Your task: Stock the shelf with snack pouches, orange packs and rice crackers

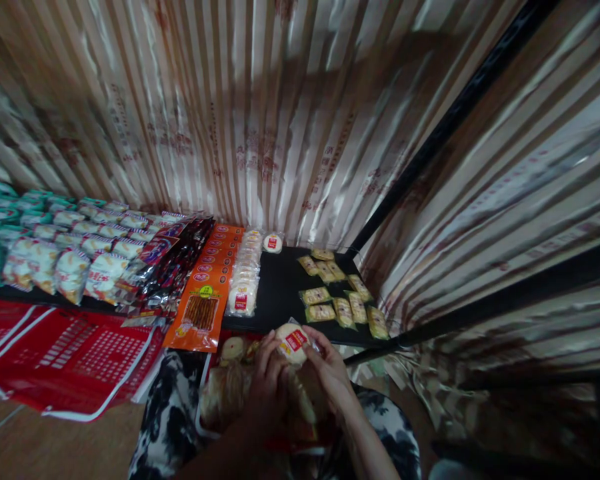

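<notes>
Between my two hands is a round white packaged pastry (285, 331) with a red label, in clear wrap. My left hand (267, 373) grips its left edge, and my right hand (330, 367) pinches its right side with the thumb on the front. Below them, a red basket (203, 413) with a white rim sits at my lap, holding more wrapped food partly hidden by my arms. Just ahead, a row of matching round pastries (243, 293) lies on the black shelf (280, 293), and a single round pastry (273, 243) is at the back.
Small yellow wrapped cakes (325, 297) lie scattered on the shelf's right. An orange snack packet (207, 287), dark packets (180, 260) and several white snack bags (100, 267) line the left. A red bag (80, 353) hangs below. Black poles (430, 147) and striped sheeting (255, 120) enclose the shelf.
</notes>
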The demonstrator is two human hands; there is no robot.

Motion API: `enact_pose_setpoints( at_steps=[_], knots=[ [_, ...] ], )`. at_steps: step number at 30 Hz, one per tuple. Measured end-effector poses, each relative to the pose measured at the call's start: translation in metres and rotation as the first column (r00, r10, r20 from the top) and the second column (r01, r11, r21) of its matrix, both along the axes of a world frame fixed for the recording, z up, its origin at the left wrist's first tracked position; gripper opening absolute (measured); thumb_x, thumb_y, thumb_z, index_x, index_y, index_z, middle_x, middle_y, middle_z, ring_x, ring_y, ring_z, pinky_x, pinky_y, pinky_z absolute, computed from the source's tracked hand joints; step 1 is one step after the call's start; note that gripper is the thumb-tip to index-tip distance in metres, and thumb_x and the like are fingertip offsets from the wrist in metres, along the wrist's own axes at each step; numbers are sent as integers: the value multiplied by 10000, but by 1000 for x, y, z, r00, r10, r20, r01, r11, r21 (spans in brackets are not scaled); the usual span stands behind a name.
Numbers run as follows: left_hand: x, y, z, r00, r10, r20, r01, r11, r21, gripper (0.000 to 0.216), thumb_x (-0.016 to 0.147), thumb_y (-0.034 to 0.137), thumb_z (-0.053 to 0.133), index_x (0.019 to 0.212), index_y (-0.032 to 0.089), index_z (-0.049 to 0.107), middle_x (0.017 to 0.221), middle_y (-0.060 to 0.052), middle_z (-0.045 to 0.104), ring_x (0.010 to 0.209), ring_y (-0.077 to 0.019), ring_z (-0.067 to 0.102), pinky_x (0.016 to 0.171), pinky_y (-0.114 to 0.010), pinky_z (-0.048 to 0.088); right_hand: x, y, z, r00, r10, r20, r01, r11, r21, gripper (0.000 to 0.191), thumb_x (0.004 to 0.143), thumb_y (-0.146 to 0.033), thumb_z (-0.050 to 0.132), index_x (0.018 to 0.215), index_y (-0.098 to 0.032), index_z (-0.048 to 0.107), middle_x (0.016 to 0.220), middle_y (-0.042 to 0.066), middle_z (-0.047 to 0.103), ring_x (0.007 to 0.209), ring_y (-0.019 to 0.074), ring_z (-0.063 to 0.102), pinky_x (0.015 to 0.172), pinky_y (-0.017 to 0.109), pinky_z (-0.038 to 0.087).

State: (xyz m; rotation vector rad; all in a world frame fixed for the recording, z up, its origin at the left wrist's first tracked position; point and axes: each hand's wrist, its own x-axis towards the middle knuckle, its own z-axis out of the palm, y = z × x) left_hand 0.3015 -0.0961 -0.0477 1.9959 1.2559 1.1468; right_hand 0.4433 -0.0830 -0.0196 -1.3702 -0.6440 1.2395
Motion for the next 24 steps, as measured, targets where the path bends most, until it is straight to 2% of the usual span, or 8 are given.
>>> enact_pose_setpoints(
  at_steps=[5,9,13,16,18,21,24],
  knots=[
    [0,9,4,1000,-12,14,12,1000,9,285,896,145,317,902,192,598,1348,-90,458,1337,-220,324,1061,-404,382,2,14,-2,998,-65,-14,65,997,28,731,564,-412,750,1224,-237,491,1099,66,662,944,239,640,782,348,524],
    [2,26,13,995,25,95,-24,1000,-15,224,886,182,355,888,192,579,1367,-98,445,1333,-240,330,1057,-420,371,7,21,-8,998,-54,-44,56,998,38,805,571,-363,753,1294,-251,417,1011,37,670,855,211,654,732,319,522],
    [9,55,21,982,62,179,-54,997,-53,143,847,205,437,912,186,563,1362,-125,447,1308,-258,371,1033,-423,385,10,24,-18,998,-23,-65,23,1000,7,840,591,-358,757,1333,-264,375,920,22,684,794,200,657,684,303,516],
    [17,80,26,972,89,217,-67,992,-105,160,811,133,425,859,182,570,1272,-121,522,1260,-249,433,1015,-438,398,11,27,-16,997,34,-66,-34,999,5,777,583,-391,774,1279,-253,455,957,42,694,808,202,657,710,313,515],
    [20,96,30,969,81,233,-54,991,-122,208,781,82,410,844,180,582,1224,-109,553,1220,-231,475,1015,-430,398,15,33,-11,996,80,-32,-80,997,2,650,584,-427,774,1167,-230,564,949,48,702,836,208,654,743,319,511],
    [23,118,37,974,-22,227,49,992,-115,251,736,35,418,822,187,599,1184,-87,580,1183,-205,506,1011,-395,407,25,47,-2,986,134,103,-133,991,-17,439,608,-482,744,930,-189,685,832,43,710,794,196,643,747,308,501],
    [24,138,42,972,-106,209,129,986,-101,284,704,12,428,820,194,612,1140,-70,604,1146,-186,530,986,-369,433,35,67,-1,975,113,191,-114,993,-5,462,544,-504,768,881,-195,707,762,26,703,704,181,627,695,309,502]
  ],
)
